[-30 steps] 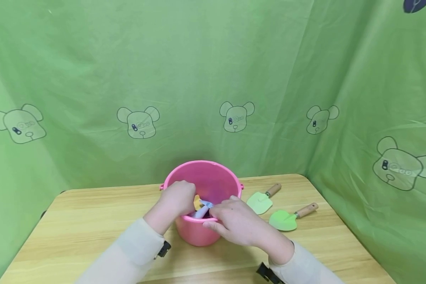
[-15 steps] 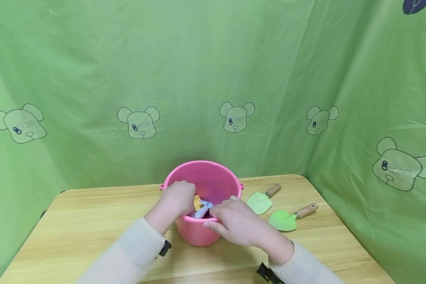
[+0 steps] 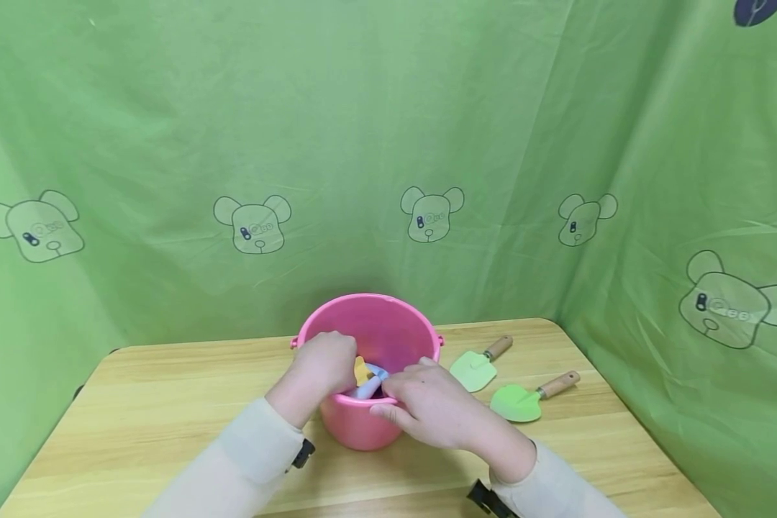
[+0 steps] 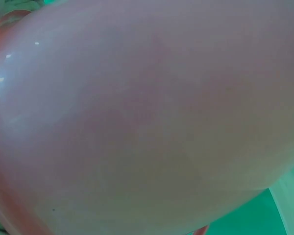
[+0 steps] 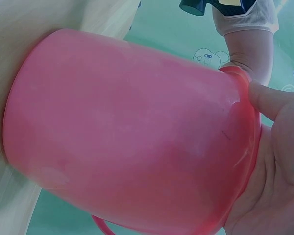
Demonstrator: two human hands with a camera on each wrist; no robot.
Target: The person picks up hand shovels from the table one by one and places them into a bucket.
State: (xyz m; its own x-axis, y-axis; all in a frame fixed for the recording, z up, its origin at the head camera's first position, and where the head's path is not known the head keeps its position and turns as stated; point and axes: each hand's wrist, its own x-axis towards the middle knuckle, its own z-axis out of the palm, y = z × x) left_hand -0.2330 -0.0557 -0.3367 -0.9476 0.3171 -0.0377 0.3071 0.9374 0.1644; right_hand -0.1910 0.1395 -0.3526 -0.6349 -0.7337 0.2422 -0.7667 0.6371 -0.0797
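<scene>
A pink bucket (image 3: 361, 429) stands upright on the wooden table in the head view. My left hand (image 3: 324, 362) reaches over its left rim, and the fingers are hidden inside. On the near right rim, my right hand (image 3: 435, 408) grips the edge with the thumb outside and the fingers inside. Between the hands a yellow piece (image 3: 361, 370) and a pale blue-and-white piece (image 3: 366, 388) show in the bucket; their kinds cannot be made out. Bucket wall (image 4: 137, 117) fills most of the left wrist view. The right wrist view shows the thumb (image 5: 272, 100) against the rim.
Two toy trowels with wooden handles lie right of the bucket: a pale green one (image 3: 473, 370) and a brighter green one (image 3: 516, 403). The wooden table (image 3: 155, 403) extends to both sides. Behind it hangs a green curtain (image 3: 337, 144) with bear prints.
The pale blue piece inside the bucket has shifted slightly. Both hands keep nearly the same places, and the bucket and trowels have not moved noticeably.
</scene>
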